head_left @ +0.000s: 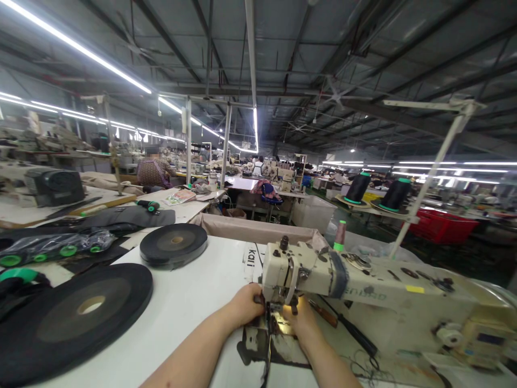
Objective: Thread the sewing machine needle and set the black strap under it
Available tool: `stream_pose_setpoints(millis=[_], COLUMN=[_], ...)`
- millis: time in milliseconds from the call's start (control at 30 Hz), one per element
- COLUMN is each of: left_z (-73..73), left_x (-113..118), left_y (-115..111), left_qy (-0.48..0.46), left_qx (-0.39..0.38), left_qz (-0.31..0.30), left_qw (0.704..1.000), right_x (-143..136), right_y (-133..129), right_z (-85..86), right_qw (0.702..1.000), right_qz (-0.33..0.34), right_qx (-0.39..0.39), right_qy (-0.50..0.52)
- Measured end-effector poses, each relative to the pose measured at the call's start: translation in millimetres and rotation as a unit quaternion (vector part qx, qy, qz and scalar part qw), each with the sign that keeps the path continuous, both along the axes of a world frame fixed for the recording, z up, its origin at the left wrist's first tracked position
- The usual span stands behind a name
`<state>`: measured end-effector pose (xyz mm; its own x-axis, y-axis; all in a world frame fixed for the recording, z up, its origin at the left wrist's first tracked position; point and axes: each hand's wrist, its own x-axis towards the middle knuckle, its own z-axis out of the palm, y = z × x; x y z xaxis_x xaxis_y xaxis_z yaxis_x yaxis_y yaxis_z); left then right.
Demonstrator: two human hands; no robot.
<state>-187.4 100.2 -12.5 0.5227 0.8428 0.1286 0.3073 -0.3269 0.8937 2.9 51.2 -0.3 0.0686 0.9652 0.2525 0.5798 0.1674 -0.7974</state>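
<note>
Sewing machine (347,285); red crate (442,226) beyond, contents unclear.

Garment factory floor: sewing machine (347,280), thread cones (357,187), tape rolls (173,245), strip-lit workstation rows.

Both hands are up at the needle of the sewing machine (323,277), left hand (244,307) and right hand (304,319) either side of a dark strap (267,345). Two big black tape rolls (81,318) lie on the white table (194,302) to the left.

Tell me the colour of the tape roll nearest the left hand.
Black tape roll, with a pale core; the head view shows it.
</note>
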Motion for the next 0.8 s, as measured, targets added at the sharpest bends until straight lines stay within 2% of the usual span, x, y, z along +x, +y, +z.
stream_pose_setpoints(millis=[233, 400, 800], left_z=[1.5, 2.0, -4.2], left_x=[-0.4, 0.3, 0.0], left_y=[-1.2, -3.1, 2.8], left_qy=[-0.001, -0.007, 0.005], left_qx=[0.003, 0.007, 0.010], left_qz=[0.001, 0.003, -0.001], left_qw=[1.000, 1.000, 1.000], right_x=[1.4, 2.2, 2.8], right_y=[2.6, 1.4, 3.3], right_z=[-1.2, -1.3, -5.3], right_qw=[1.000, 1.000, 0.999], right_qz=[0.009, -0.017, -0.008], right_qx=[0.016, 0.013, 0.020], right_qy=[-0.003, -0.011, -0.038])
